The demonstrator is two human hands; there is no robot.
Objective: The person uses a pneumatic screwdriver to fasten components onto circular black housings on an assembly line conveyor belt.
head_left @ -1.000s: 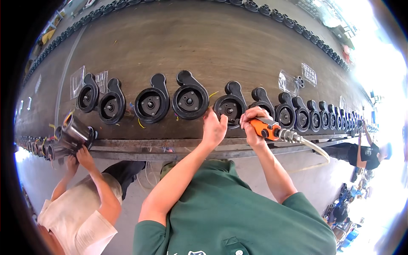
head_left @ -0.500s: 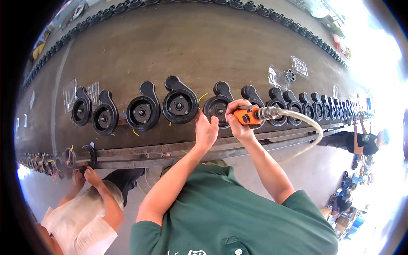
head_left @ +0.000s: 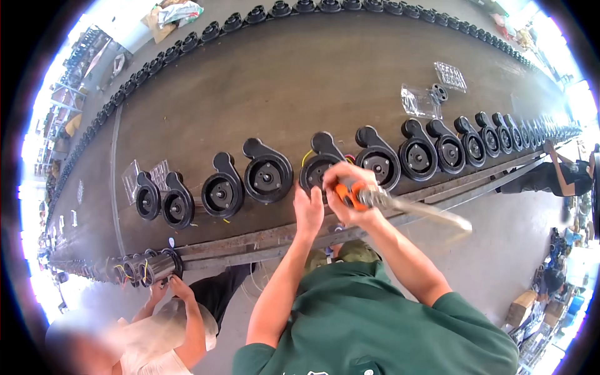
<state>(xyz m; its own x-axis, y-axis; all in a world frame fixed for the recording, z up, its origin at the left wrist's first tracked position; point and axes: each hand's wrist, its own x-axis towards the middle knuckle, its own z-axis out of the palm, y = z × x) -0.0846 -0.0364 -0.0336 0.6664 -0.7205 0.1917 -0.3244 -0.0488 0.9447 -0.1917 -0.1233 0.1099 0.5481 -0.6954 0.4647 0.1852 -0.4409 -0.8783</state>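
A black, snail-shaped blower housing [head_left: 314,167] lies on the table in front of me, with a yellow wire along its left edge. My left hand [head_left: 309,214] grips its near rim, thumb and fingers pressed against it. Closed around an orange air-powered tool [head_left: 352,193] is my right hand [head_left: 359,178], over the housing's right side. A pale hose [head_left: 431,215], smeared by motion, trails from the tool to the lower right. The tool's tip and part of the housing are hidden behind my right hand.
More black housings [head_left: 269,178] line the near edge on both sides, and another row [head_left: 281,9] follows the far edge. Plastic bags [head_left: 420,102] lie beyond. At left, a co-worker's hands [head_left: 172,287] touch a cylindrical part below the table edge [head_left: 250,247].
The view has shifted, so the table's contents sit differently in it. My right hand has tilted the tool, and its hose has swung downward. My left hand stays at the housing.
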